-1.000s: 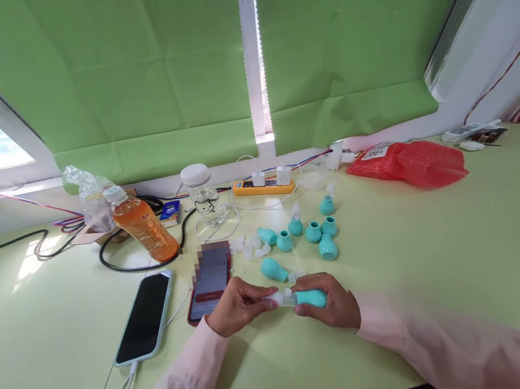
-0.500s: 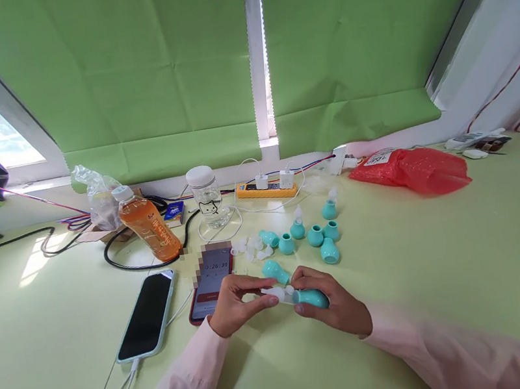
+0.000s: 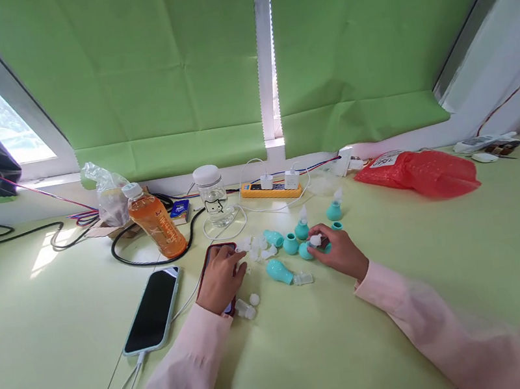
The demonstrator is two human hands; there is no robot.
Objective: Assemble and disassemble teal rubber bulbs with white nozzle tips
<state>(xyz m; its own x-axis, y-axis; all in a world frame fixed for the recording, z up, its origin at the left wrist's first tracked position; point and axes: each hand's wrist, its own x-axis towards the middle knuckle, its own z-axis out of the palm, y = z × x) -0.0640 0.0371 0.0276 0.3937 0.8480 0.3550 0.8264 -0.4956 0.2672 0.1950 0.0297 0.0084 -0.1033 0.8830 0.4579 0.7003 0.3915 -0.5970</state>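
My right hand (image 3: 341, 252) is closed around a teal bulb with a white tip (image 3: 310, 245), setting it among several teal bulbs (image 3: 291, 243) in the middle of the pale green table (image 3: 405, 303). My left hand (image 3: 219, 278) lies over a red-cased phone (image 3: 217, 252), fingers curled toward a heap of small clear plastic tips (image 3: 254, 246). One teal bulb (image 3: 279, 272) lies on its side between my hands, a clear tip (image 3: 302, 278) beside it. Two clear pieces (image 3: 247, 307) lie by my left wrist.
A dark phone on a cable (image 3: 152, 309) lies at the left. Behind stand an orange drink bottle (image 3: 157, 221), a clear jar with a white lid (image 3: 212, 195), a yellow power strip (image 3: 271, 188) and black cables (image 3: 9, 233). A red plastic bag (image 3: 418, 172) lies at the back right.
My hands have parted. The right hand carried the assembled teal bulb forward to the group of bulbs. The left hand let go of it and moved onto the red phone.
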